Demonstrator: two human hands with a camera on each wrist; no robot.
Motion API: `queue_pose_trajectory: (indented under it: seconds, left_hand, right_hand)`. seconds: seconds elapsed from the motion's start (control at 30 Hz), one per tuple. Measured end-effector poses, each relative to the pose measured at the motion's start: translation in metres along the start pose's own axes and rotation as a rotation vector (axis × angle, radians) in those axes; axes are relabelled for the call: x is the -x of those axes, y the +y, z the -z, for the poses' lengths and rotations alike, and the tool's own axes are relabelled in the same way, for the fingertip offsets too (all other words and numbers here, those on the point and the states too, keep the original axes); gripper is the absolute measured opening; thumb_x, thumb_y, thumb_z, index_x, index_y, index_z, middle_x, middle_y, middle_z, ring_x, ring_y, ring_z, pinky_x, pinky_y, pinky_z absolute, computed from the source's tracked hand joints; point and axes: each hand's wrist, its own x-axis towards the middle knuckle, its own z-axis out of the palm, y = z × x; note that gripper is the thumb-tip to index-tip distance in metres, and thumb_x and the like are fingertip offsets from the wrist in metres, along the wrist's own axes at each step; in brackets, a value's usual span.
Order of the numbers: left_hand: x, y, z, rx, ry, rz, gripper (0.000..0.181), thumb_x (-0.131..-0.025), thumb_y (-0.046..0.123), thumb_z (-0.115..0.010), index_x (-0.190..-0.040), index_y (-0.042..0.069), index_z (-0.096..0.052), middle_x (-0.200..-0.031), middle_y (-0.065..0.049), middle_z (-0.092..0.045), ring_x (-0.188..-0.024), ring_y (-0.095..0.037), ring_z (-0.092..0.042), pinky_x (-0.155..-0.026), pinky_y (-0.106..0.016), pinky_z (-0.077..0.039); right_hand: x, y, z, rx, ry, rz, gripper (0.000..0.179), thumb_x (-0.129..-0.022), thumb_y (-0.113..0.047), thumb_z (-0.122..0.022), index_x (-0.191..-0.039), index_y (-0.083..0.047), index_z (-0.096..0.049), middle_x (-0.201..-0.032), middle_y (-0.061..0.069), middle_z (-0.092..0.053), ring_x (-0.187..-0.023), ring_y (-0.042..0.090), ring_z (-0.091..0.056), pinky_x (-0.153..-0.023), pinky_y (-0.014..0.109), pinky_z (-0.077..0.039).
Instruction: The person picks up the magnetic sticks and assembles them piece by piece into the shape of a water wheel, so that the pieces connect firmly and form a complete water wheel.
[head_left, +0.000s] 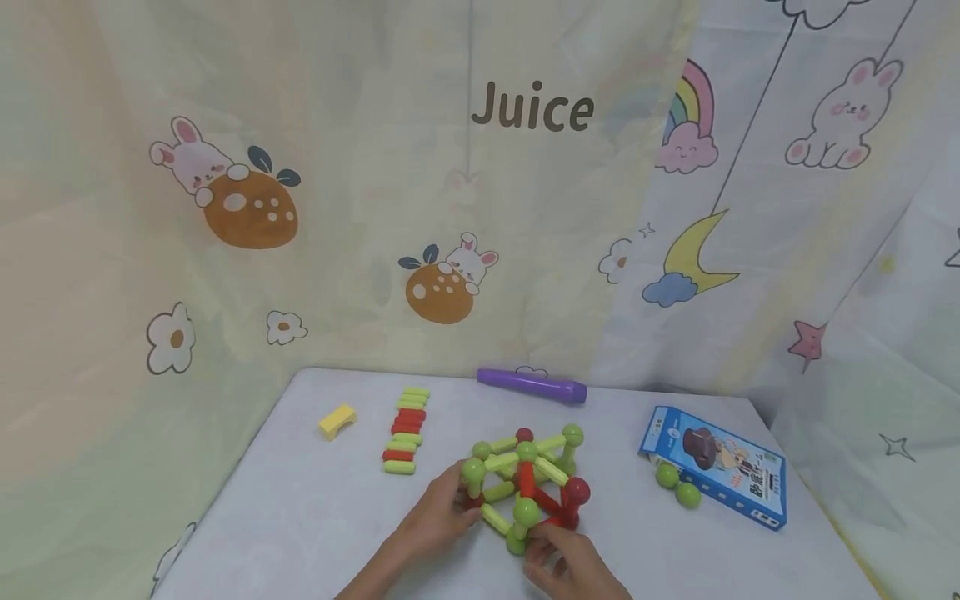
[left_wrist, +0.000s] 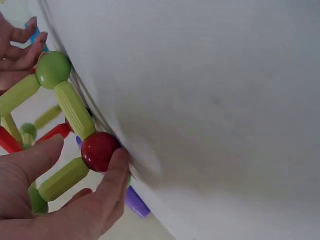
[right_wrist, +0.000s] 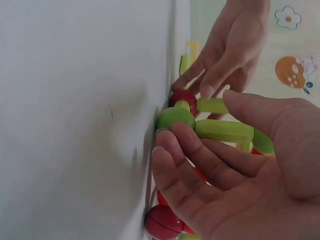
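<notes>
A magnetic ball-and-rod frame of green and red pieces stands on the table between both hands. At its near left corner my left hand holds a red ball, with fingertips on the ball and the thumb beside the upright rod. My right hand is at the near corner, its loosely bent fingertips at the low green ball. The right thumb is spread away from the fingers beside a green upright rod. Another red ball shows below the right fingers.
Left of the frame lies a column of loose green and red rods, and a yellow arch-shaped block. A purple microphone-shaped stick lies at the back. Two green balls sit against a blue box on the right.
</notes>
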Motion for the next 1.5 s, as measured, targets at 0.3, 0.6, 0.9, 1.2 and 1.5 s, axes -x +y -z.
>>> queue_pose_trajectory:
  seconds: [0.3,0.6,0.9,1.2,1.5]
  left_hand:
    - [0.014,-0.001,0.037,-0.272,0.263,0.127,0.05,-0.092,0.006,-0.085,-0.137,0.003,-0.063,-0.133,-0.014,-0.064,-0.117,-0.031,-0.063,-0.094,-0.048,-0.06]
    - [0.019,-0.022,0.058,-0.747,0.379,0.126,0.036,-0.084,0.004,-0.091,-0.116,-0.002,-0.077,-0.111,-0.013,-0.071,-0.09,-0.025,-0.058,-0.071,-0.037,-0.055]
    - [0.015,-0.027,0.059,-0.867,0.261,0.127,0.019,-0.081,-0.005,-0.089,-0.094,0.005,-0.079,-0.086,-0.005,-0.066,-0.078,-0.02,-0.051,-0.067,-0.035,-0.048]
    - [0.027,-0.003,0.048,-0.739,0.269,-0.322,0.026,-0.08,0.005,-0.095,-0.1,0.015,-0.083,-0.095,0.008,-0.077,-0.085,-0.009,-0.061,-0.079,-0.025,-0.058]
    - [0.026,0.026,0.035,-0.757,0.379,-0.764,0.033,-0.077,-0.001,-0.095,-0.103,0.015,-0.083,-0.105,0.006,-0.08,-0.092,-0.01,-0.065,-0.082,-0.021,-0.056]
  right_hand:
    - [-0.01,-0.028,-0.021,-0.022,-0.077,0.016,0.056,-0.101,-0.022,-0.077,-0.145,0.006,-0.057,-0.11,-0.005,-0.071,-0.093,0.005,-0.064,-0.078,0.024,-0.053]
    - [-0.016,-0.046,-0.033,-0.045,-0.088,-0.029,0.062,-0.098,-0.012,-0.078,-0.15,0.008,-0.052,-0.107,-0.003,-0.07,-0.091,0.006,-0.064,-0.078,0.024,-0.053]
    - [-0.019,-0.033,-0.03,-0.025,-0.148,-0.032,0.068,-0.101,-0.021,-0.077,-0.153,0.011,-0.046,-0.112,-0.003,-0.069,-0.095,0.008,-0.063,-0.081,0.025,-0.055]
    - [-0.014,-0.019,-0.026,-0.024,-0.159,-0.015,0.07,-0.104,-0.031,-0.075,-0.157,0.005,-0.045,-0.116,-0.006,-0.07,-0.098,0.006,-0.064,-0.082,0.025,-0.057]
    - [-0.03,0.038,-0.036,-0.094,-0.16,0.021,0.069,-0.104,-0.033,-0.074,-0.159,-0.003,-0.046,-0.117,-0.007,-0.071,-0.101,0.008,-0.067,-0.082,0.025,-0.057]
